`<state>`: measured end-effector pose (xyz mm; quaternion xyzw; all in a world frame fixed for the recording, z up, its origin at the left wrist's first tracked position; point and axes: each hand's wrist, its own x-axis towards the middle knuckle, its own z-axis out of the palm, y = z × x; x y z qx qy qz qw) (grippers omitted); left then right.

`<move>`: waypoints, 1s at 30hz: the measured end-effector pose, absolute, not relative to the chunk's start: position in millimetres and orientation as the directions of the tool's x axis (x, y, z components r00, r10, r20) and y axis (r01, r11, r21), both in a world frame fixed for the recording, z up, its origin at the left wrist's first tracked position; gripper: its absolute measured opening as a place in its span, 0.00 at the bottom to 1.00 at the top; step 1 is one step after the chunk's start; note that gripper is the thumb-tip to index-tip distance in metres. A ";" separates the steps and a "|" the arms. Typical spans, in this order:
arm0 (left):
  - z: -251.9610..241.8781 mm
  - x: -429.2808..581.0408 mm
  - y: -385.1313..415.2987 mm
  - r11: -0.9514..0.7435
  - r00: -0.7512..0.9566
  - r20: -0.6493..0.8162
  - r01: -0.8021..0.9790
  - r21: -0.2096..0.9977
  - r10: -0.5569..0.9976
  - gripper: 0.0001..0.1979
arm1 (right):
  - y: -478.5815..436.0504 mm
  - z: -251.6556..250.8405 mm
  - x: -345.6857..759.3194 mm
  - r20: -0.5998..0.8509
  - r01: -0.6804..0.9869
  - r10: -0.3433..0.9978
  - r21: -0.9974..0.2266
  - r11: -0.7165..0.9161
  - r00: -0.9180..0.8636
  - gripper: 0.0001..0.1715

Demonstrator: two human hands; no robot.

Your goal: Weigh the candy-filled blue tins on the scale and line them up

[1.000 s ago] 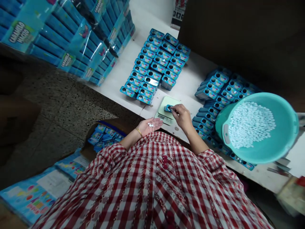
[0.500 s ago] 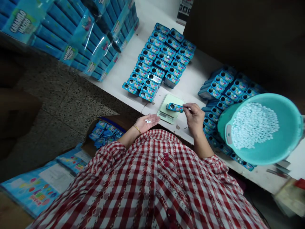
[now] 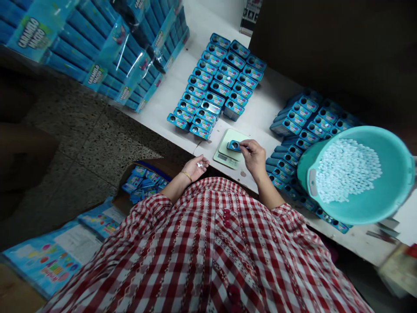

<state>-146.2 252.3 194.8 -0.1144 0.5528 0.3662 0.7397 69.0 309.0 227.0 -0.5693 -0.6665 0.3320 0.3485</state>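
A small blue candy box [image 3: 233, 145] with a round hole in its top stands on the pale green kitchen scale [image 3: 224, 160]. My right hand [image 3: 256, 157] is over the box's right half, fingertips pinched together beside the hole. Whatever lies between those fingertips is too small to make out. Left of the scale, my left hand [image 3: 194, 168] is palm up with its fingers curled in, cupping a few white candies [image 3: 199, 165].
Rows of blue boxes [image 3: 215, 87] stand behind the scale, and more boxes [image 3: 299, 117] to the right. A turquoise bucket [image 3: 387, 191] holds many white candies. Wrapped packs [image 3: 97, 56] are at the upper left. A carton of blue pieces [image 3: 143, 184] sits below the table edge.
My right hand has moved left from the box's right end to near its hole. My left hand has drawn slightly left, away from the scale, and its fingers have curled in.
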 end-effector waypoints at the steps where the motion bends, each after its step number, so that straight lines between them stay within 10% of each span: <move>1: 195.3 -145.5 252.1 0.708 0.122 -0.901 -0.666 0.236 0.415 0.15 | 310.9 223.5 64.8 0.070 0.530 0.990 -0.839 0.127 -0.126 0.07; 19: 190.7 -154.4 255.6 0.658 -0.047 -0.917 -0.682 0.319 0.396 0.09 | 307.5 223.4 105.9 0.269 0.687 0.958 -0.715 0.130 0.099 0.09; 30: 193.3 -153.9 251.7 0.655 -0.057 -0.865 -0.629 0.419 0.499 0.09 | 302.3 208.4 111.7 0.150 0.602 0.987 -0.794 0.091 0.048 0.10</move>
